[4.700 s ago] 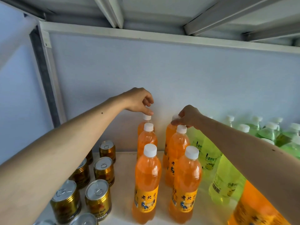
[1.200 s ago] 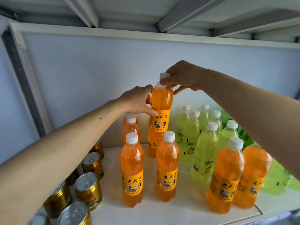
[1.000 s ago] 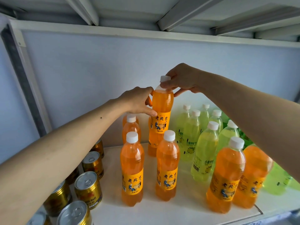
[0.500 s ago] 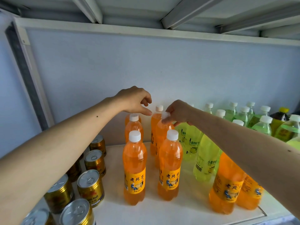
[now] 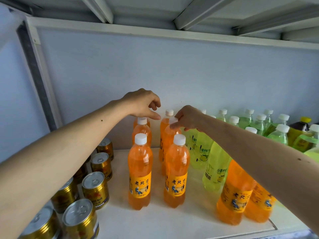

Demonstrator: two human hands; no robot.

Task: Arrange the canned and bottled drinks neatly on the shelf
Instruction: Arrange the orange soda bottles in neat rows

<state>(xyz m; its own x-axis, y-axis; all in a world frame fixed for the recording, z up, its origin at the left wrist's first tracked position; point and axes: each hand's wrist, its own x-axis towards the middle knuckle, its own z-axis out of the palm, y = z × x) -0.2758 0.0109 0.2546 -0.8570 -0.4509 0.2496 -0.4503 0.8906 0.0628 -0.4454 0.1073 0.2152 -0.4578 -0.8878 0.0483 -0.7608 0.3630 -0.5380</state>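
Note:
Several orange soda bottles with white caps stand in two rows on the white shelf (image 5: 172,223). My right hand (image 5: 188,119) pinches the cap of the middle bottle of the right row (image 5: 170,135), which stands on the shelf. My left hand (image 5: 144,105) hovers just above the back of the left row (image 5: 141,128), fingers loosely curled, holding nothing. The front pair (image 5: 140,171) stands upright nearer me. Two more orange bottles (image 5: 236,190) stand at the front right, partly hidden by my right forearm.
Gold cans (image 5: 95,188) stand in rows at the left. Several pale green bottles (image 5: 215,169) fill the right and back of the shelf, with a dark bottle with a yellow cap (image 5: 300,128) at far right. A white upper shelf frame hangs overhead.
My right hand lowered the raised orange bottle into the right row, where it now stands. My left hand let go of its body and lifted above the left row.

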